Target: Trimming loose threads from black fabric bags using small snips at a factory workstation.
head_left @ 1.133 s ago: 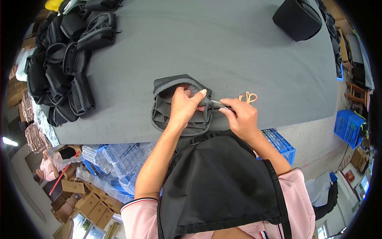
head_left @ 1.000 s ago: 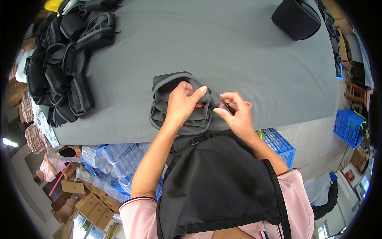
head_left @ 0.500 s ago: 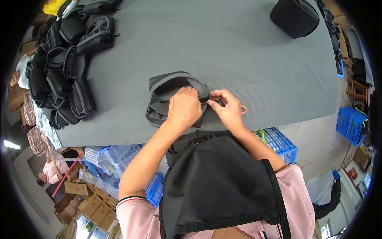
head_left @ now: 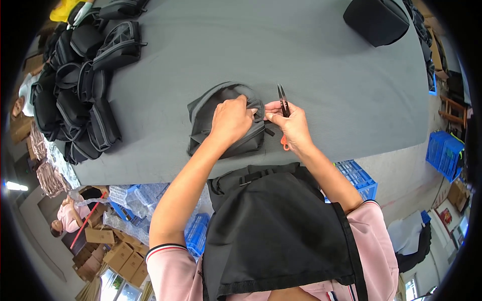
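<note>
The left hand [head_left: 232, 119] gripped the small grey bag [head_left: 225, 120] while the right hand [head_left: 291, 125] fingers squeezed little scissors [head_left: 282, 102].

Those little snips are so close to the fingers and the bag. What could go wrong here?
1. The thread snips in the right hand point up beside the left hand, so a slip might nick a finger.
2. Both hands pinch the grey bag at its edge; the blades could cut the fabric rather than a loose thread.
</note>
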Demonstrator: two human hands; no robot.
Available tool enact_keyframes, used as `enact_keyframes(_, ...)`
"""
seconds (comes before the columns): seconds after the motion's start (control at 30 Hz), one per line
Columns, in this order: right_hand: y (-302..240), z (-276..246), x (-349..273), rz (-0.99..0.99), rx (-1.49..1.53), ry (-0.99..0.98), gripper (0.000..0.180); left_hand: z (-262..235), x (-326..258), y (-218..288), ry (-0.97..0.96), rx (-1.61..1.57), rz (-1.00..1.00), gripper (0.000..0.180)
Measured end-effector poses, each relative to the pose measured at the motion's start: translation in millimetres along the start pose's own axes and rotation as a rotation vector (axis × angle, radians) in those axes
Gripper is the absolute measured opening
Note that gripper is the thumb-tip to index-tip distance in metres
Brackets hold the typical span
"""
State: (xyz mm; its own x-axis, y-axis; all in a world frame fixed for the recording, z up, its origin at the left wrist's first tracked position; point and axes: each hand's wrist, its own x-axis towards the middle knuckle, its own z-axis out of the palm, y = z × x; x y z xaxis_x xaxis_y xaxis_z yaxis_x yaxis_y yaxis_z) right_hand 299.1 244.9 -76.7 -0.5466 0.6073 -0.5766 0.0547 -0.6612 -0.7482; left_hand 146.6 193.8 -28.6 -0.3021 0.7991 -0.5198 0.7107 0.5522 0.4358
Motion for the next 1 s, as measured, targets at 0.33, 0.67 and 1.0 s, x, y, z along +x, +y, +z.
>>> enact_keyframes(0.33,-3,-11,-20,-0.472,-0.655,0.069,0.022,4,4,-3,0.043,-0.031,-0.038,0.027)
enact_keyframes(0.67,-35,-9,-25,-0.775,-1.241,-0.071,0.025,-3,4,3,-0.039,-0.088,-0.087,0.028)
enact_keyframes(1.0,-36,-21,-17,-0.288,-0.438,-0.03,0.024,-4,0,4,-0.077,-0.027,-0.059,0.028)
